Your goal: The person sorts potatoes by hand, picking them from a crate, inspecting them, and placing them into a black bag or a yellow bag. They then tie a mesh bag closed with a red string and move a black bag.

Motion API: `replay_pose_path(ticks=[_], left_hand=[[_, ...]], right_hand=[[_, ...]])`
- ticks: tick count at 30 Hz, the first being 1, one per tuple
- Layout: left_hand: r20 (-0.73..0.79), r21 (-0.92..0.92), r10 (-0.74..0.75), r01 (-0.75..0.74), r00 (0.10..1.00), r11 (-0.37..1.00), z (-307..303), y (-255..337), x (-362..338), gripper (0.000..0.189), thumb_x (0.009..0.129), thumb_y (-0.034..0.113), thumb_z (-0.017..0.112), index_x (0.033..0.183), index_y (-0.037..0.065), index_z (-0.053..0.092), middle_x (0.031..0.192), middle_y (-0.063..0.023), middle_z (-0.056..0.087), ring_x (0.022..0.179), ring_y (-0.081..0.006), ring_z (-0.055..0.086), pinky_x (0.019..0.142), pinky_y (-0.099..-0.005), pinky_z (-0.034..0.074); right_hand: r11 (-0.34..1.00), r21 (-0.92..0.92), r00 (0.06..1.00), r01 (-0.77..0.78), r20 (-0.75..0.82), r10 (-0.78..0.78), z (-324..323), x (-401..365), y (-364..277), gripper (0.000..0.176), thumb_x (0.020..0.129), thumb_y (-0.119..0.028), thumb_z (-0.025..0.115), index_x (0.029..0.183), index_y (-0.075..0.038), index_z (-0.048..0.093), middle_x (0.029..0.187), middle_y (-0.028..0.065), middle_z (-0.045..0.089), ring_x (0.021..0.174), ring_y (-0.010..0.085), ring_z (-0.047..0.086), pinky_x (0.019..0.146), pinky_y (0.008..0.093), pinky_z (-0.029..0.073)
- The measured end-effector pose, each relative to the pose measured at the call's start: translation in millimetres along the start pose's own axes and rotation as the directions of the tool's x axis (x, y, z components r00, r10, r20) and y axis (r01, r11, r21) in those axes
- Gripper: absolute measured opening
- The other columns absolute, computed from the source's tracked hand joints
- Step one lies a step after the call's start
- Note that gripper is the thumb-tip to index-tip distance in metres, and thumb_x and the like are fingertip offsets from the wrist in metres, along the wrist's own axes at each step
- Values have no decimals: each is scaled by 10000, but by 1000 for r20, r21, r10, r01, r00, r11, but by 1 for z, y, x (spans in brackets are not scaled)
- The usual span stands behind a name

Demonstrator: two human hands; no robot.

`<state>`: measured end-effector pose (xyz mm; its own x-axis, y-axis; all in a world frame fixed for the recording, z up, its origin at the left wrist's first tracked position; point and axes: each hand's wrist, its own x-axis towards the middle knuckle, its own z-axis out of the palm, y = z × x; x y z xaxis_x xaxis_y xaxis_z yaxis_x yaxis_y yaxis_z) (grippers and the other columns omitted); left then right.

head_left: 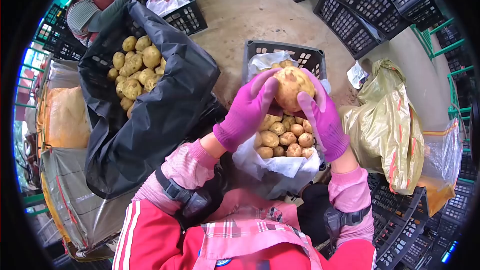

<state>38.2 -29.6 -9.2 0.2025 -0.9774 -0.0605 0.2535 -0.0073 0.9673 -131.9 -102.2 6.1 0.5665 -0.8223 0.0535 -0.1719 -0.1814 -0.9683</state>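
Note:
A large potato (295, 90) is held up between my two hands, above a black crate (312, 59). My left hand (252, 110), in a pink and purple glove, grips the potato's left side. On its right side my right hand (325, 117), gloved the same way, closes with fingers behind and thumb in front. Below, smaller potatoes (287, 137) lie in the crate on a white plastic liner (270, 170). Part of the crate is hidden behind my hands.
Left of me, more potatoes (132, 77) fill a container lined with black plastic (185, 80). Yellowish sacks (395, 125) lie at right. Black crates (355, 12) stand at the back right. A co-worker (95, 7) in grey gloves is at the upper left.

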Motion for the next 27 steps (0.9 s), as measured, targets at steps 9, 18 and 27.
replay_pose_path(ticks=[9, 18, 27], left_hand=[[-8, 443, 152, -132, 988, 887, 7, -11, 2, 482, 1047, 435, 471, 1295, 34, 569, 1100, -66, 636, 912, -84, 599, 796, -240, 521], [53, 162, 9, -17, 999, 987, -2, -8, -1, 532, 1045, 476, 424, 1342, 49, 533, 1198, -102, 631, 1027, -170, 662, 811, -274, 585], [420, -249, -178, 301, 890, 920, 19, -1, -9, 569, 1058, 454, 390, 1544, 186, 265, 1460, -39, 453, 1230, -151, 547, 982, -333, 505]], right_hand=[[999, -34, 995, 41, 92, -37, 5, -2, 11, 802, 872, -525, 705, 1405, 16, 448, 1351, 173, 556, 1280, 255, 524, 1063, 367, 420], [992, -63, 993, 110, -27, -112, -2, -18, 1, 763, 825, -409, 795, 1389, -2, 480, 1354, 153, 564, 1281, 255, 531, 1064, 357, 421], [968, -145, 950, 203, -209, -230, 2, -20, 4, 761, 816, -299, 806, 1418, -9, 441, 1405, 170, 512, 1315, 283, 493, 1087, 377, 396]])
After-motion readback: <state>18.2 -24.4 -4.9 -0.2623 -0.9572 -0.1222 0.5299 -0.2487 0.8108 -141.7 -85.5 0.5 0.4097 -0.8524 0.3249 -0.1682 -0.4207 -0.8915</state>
